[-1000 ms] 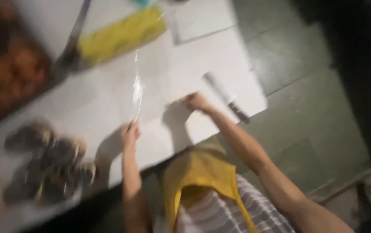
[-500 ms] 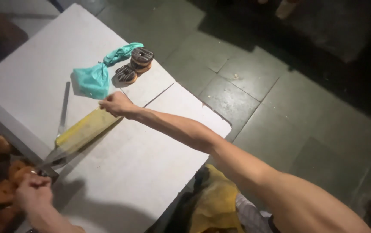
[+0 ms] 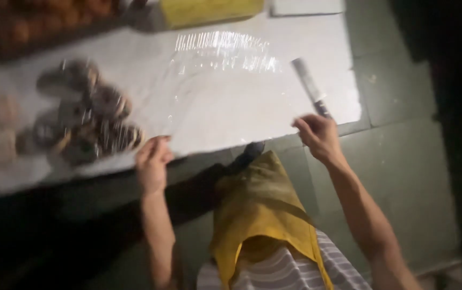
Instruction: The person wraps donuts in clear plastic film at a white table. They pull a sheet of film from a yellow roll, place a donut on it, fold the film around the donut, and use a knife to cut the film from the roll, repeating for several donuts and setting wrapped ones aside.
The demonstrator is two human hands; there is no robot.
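Where the white bench (image 3: 317, 37) fills the upper view, a clear plastic sheet (image 3: 225, 91) is spread flat on it. Its near edge is pinched at both corners by the left hand (image 3: 153, 164) and right hand (image 3: 319, 137). Glazed doughnuts (image 3: 88, 126) are clustered left; a knife (image 3: 310, 86) is laid beyond the right hand.

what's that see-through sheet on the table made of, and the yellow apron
The sheet looks like thin clear plastic film: glossy, with streaky glints and the white table showing through. Both hands, left and right, pinch its near edge. The apron looks like matte woven cloth, softly folded.
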